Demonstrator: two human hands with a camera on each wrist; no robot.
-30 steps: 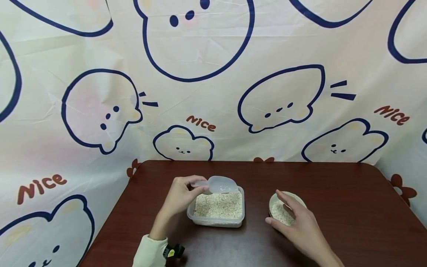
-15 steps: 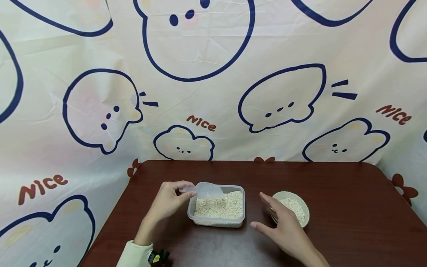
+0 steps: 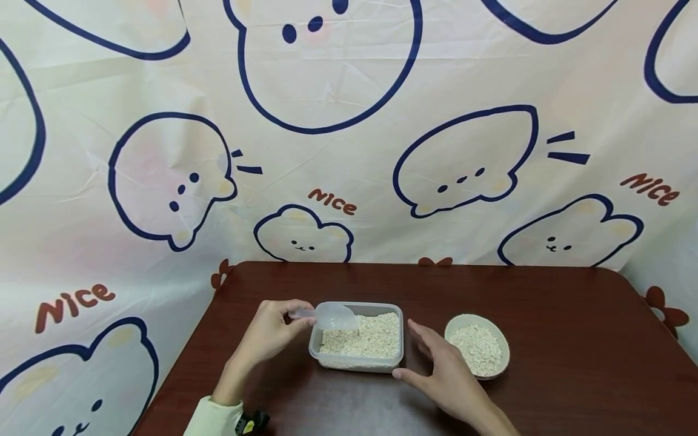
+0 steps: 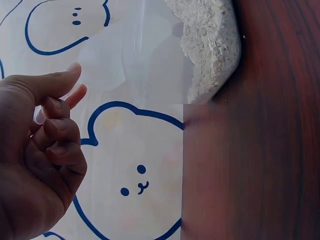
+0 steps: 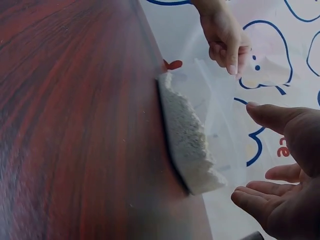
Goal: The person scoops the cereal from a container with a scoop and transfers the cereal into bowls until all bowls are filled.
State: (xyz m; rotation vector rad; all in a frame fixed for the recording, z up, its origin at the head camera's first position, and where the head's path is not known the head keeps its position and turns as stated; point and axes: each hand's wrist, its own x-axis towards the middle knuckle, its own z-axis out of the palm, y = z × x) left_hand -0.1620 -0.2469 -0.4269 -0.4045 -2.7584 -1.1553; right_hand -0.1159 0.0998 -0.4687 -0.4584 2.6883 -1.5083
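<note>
The left hand (image 3: pixel 272 332), just left of the plastic container, pinches a translucent scoop (image 3: pixel 335 317) by its handle, thumb and fingers closed together on it. The scoop's long axis runs left to right, nearly in line with the container's long sides. Its handle end points left into the hand and its cup points right, over the container's left part; whether the cup touches anything there, I cannot tell.

The right hand (image 3: pixel 444 369) is at the container's right end, thumb and fingers spread well apart with nothing gripped; the thumb lies by the front right corner. Whether it touches the wall is unclear.

The rectangular plastic container (image 3: pixel 357 364) holds pale oat flakes (image 3: pixel 378 338). Right of the container, partly behind the right hand in the head view, a round bowl (image 3: pixel 470 319) holds more flakes. Left and in front of the container are a pale sleeve (image 3: pixel 214 418) and a dark wrist device (image 3: pixel 253 422). Beneath it is a brown wooden table (image 3: pixel 572 345); behind, a cartoon-printed cloth (image 3: pixel 371 169).
</note>
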